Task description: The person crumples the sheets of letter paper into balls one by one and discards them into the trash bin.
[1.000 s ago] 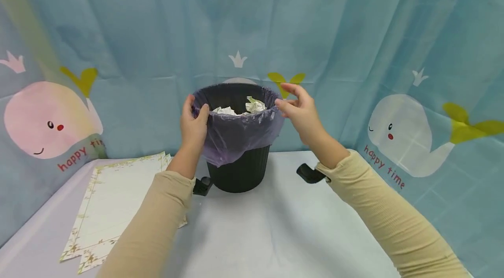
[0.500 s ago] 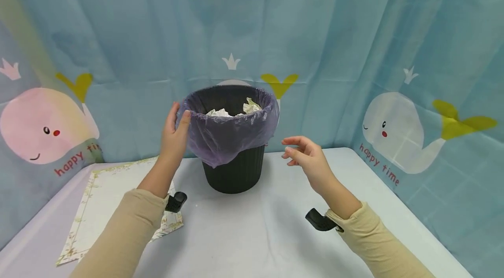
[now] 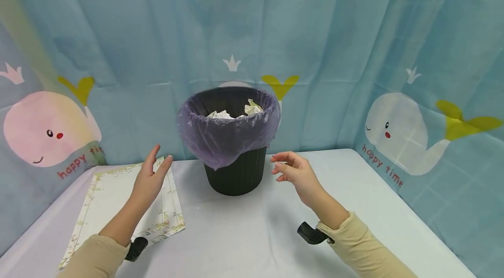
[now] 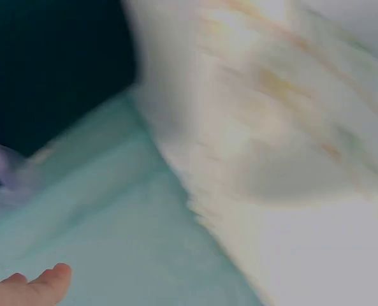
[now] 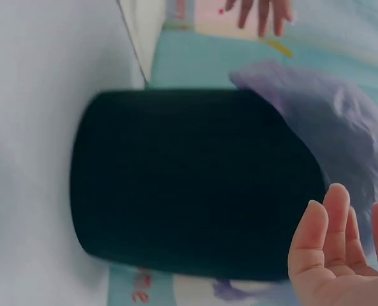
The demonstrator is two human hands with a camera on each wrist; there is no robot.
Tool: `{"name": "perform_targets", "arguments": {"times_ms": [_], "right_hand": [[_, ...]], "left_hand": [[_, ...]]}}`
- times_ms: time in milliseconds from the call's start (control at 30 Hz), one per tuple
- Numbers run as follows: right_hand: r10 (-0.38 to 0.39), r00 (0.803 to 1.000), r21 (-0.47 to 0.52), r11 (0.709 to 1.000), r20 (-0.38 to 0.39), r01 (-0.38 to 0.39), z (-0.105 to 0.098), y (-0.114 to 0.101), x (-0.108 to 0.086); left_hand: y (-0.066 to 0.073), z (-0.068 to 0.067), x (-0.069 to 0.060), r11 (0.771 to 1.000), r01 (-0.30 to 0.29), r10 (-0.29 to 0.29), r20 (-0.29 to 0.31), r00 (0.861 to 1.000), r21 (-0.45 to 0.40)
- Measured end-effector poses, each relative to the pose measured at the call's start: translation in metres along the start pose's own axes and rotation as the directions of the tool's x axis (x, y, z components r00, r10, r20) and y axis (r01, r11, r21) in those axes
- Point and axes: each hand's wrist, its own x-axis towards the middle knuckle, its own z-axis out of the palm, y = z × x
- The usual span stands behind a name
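The left hand, thumb and fingers spread apart, hovers above leaf-bordered paper sheets. To the right of those fingers, a black bin lined with a purple bag stands on the table, holding crumpled paper. The right hand, fingers loosely bent and apart, has the bin near its left.

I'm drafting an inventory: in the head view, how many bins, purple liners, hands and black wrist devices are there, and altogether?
Bin: 1
Purple liner: 1
Left hand and right hand: 2
Black wrist devices: 2
Total: 6
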Motion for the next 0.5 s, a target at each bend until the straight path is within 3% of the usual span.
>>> {"name": "perform_targets", "arguments": {"times_ms": [133, 267, 367, 500], "right_hand": [[0.028, 0.997, 0.013, 1.000, 0.073, -0.029, 0.018, 0.012, 0.002], [0.045, 0.979, -0.010, 0.999, 0.201, -0.044, 0.042, 0.025, 0.007], [0.038, 0.947, -0.058, 0.998, 0.318, -0.021, 0.064, 0.035, 0.013], [0.057, 0.884, -0.223, 0.973, 0.465, 0.054, 0.097, 0.047, 0.025]], "left_hand": [[-0.038, -0.014, -0.007, 0.991, -0.009, 0.006, 0.027, 1.000, 0.132], [-0.075, -0.032, -0.014, 0.961, 0.019, -0.042, 0.077, 0.996, 0.277], [-0.101, -0.046, -0.017, 0.928, 0.023, -0.080, 0.137, 0.987, 0.373], [-0.131, -0.066, -0.023, 0.885, 0.026, -0.141, 0.216, 0.966, 0.465]]}}
